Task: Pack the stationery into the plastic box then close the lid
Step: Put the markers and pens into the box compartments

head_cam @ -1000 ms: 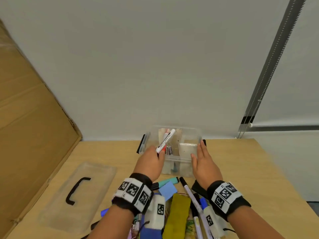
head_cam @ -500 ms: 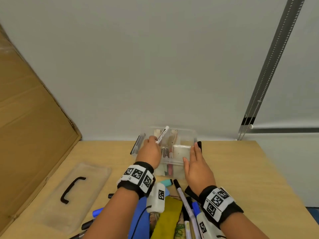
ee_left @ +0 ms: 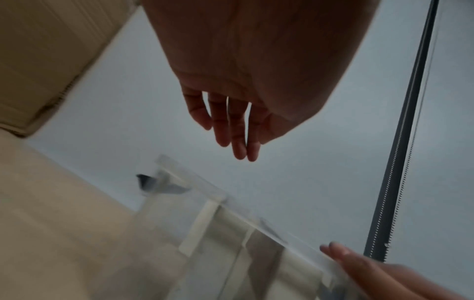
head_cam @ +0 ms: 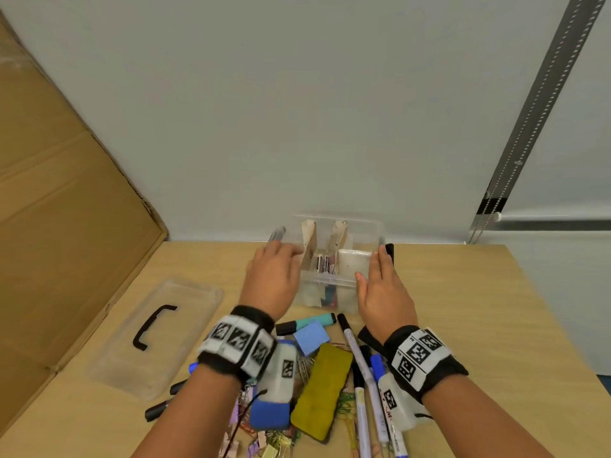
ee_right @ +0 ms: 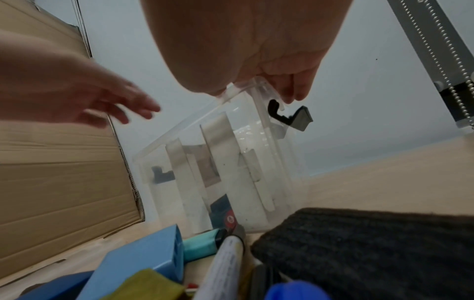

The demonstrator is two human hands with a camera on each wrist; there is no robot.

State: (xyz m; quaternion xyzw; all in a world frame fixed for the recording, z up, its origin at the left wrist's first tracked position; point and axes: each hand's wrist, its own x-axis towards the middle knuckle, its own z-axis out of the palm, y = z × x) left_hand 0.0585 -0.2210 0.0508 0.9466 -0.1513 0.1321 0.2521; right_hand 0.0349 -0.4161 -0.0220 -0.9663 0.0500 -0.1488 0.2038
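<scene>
The clear plastic box [head_cam: 327,280] stands at the table's far edge against the wall, lid off, with card dividers, white markers [head_cam: 321,264] and a white eraser inside. My left hand [head_cam: 281,254] hovers over the box's left end, fingers straight and empty, as the left wrist view [ee_left: 238,146] also shows. My right hand [head_cam: 375,267] rests on the box's right near corner, fingers straight along the side wall beside the black latch [ee_right: 290,115] and thumb on the near rim. The clear lid [head_cam: 185,312] with its black handle lies flat on the table to the left.
Loose stationery is heaped under my wrists: a teal highlighter [head_cam: 312,322], a blue block [head_cam: 310,337], an olive pad [head_cam: 322,388], white pens [head_cam: 358,365], black markers [head_cam: 158,412] and binder clips [head_cam: 264,449]. A cardboard sheet [head_cam: 66,242] leans at the left.
My left hand carried the white marker over the box, let it go inside and now is empty with fingers spread. My right hand stayed on the box's right corner.
</scene>
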